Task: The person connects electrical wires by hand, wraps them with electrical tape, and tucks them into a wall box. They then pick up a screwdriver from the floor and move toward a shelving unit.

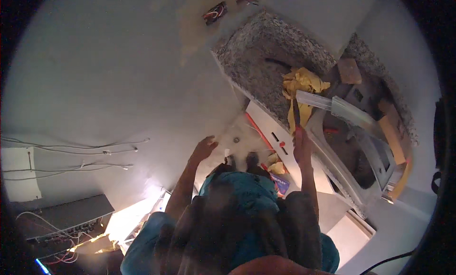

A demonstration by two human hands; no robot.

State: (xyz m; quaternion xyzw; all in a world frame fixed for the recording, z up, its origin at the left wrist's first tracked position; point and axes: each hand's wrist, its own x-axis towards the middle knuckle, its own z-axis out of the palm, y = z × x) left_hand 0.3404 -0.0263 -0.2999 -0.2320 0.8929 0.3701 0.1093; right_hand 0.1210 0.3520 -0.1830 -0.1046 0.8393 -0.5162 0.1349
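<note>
My right hand (pixel 300 143) is closed around a slim dark tool (pixel 297 114) at the edge of the stone counter. Its far end reaches toward crumpled yellow paper (pixel 306 79), and I cannot make out its kind. My left hand (pixel 205 147) is held out in front of the pale wall, fingers partly stretched and nothing in them. Right beside the tool, clear plastic-looking strips (pixel 314 100) lie across the counter toward the sink.
The speckled stone counter (pixel 247 47) holds a sink (pixel 356 156), a wooden block (pixel 349 71) and a brown box (pixel 392 132). Wires hang from wall openings (pixel 215 13). Cables (pixel 71 146) run along the left wall above a dark rack unit (pixel 71 215). A bright light glows lower left.
</note>
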